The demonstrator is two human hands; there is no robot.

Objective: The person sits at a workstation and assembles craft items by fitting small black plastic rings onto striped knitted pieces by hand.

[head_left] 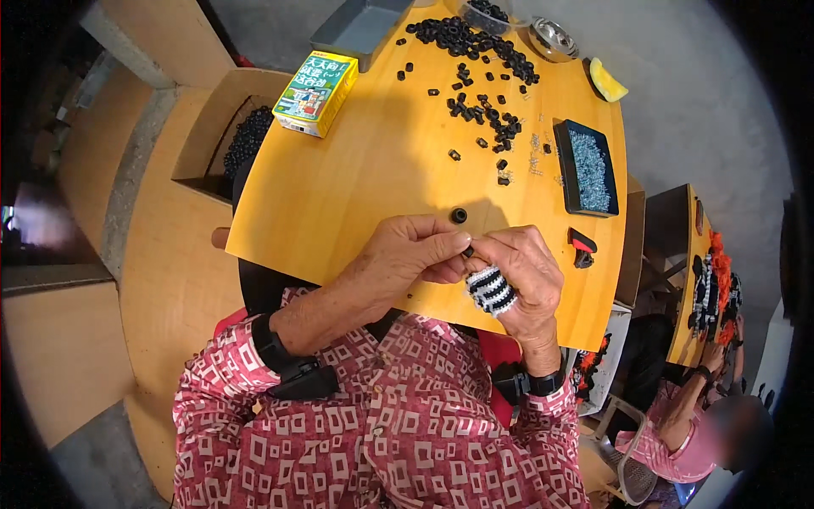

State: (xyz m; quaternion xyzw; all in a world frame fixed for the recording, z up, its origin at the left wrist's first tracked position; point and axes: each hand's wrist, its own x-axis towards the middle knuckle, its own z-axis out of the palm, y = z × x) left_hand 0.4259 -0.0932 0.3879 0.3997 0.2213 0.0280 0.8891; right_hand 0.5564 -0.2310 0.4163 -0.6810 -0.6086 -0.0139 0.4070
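Note:
My left hand (pixel 413 248) and my right hand (pixel 527 270) meet over the table's near side, fingertips pinched together around a small black part (pixel 468 252). Most of that part is hidden by the fingers. A black-and-white striped knitted cover (pixel 492 291) sits at the fingers of my right hand. Just beyond my left fingertips, a round black piece (pixel 459 215) stands on the yellow wooden table (pixel 356 195). Farther off lie many loose small black parts (pixel 500 127), with tiny clear or silvery pieces (pixel 536 153) beside them.
A black tray (pixel 562 140) of small silvery pieces is at the right, with a red-and-black tool (pixel 582 246) nearer. At the far side are a yellow-green carton (pixel 315 93), grey bin (pixel 352 34), metal bowl (pixel 553 39) and yellow wedge (pixel 607 80). Another person (pixel 678 433) sits at right.

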